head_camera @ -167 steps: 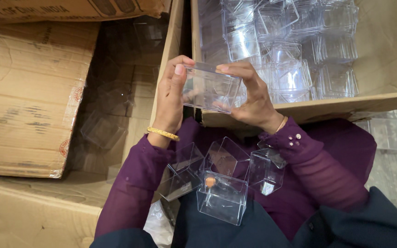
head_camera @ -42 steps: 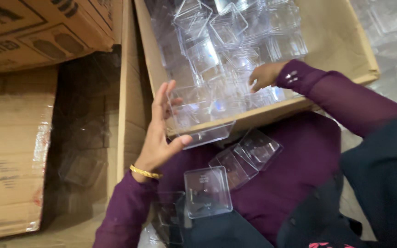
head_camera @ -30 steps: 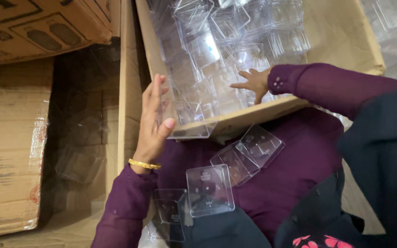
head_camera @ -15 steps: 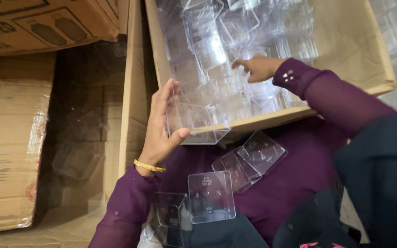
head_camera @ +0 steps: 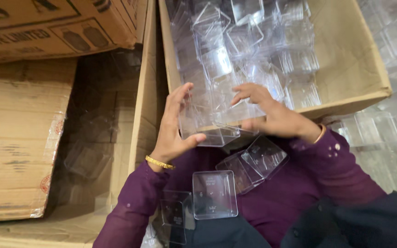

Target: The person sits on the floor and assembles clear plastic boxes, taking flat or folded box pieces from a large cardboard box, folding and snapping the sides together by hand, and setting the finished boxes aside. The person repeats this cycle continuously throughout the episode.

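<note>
Gripping clear box (head_camera: pixel 210 121) sideways between left hand (head_camera: pixel 173 131) and right hand (head_camera: pixel 272 117), fingers spread.

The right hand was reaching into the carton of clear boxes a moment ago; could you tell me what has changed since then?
The right hand has drawn back from the carton and joined the left hand on the clear box, now held between both. The left hand kept its grip throughout. The clear boxes on the lap stayed put.

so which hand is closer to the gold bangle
Left. The gold bangle sits on the wrist of the left hand. The right hand is off to the other side, across the clear plastic box both hands hold.
</note>
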